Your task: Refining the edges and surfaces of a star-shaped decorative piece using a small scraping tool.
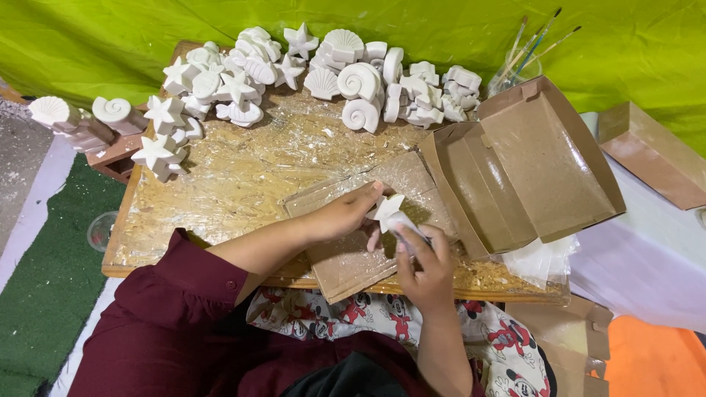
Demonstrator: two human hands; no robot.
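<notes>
- While the head camera looked down, the left hand (344, 213) pinched a white plaster starfish (386, 208) between thumb and fingers, just above a flat sheet of cardboard (346, 261) lying on the counter (243, 184).
- Right hand (426, 265): closed around a small grey-white tool (409, 228), whose tip met the starfish's lower edge; the kind of tool could not be told.
- Counter: a chipboard top flecked with white dust, carrying the cardboard sheet at its near edge.
- Open cardboard box (544, 162): stood just right of the hands, flaps spread, with clear plastic film (540, 259) under its near corner.
- Far edge of the counter: a heap of white plaster casts, among them spiral shells (360, 81), a scallop shell (322, 83) and further starfish (237, 87), well apart from the hands.
- Left end: more starfish casts (158, 153) at the counter's corner, and two shell casts (114, 112) on brown blocks beside it.
- Glass jar of paintbrushes (523, 62): stood behind the box against a green cloth backdrop (110, 37).
- Person: wore a maroon sleeve (184, 294), with a cartoon-printed cloth (375, 312) across the lap.
</notes>
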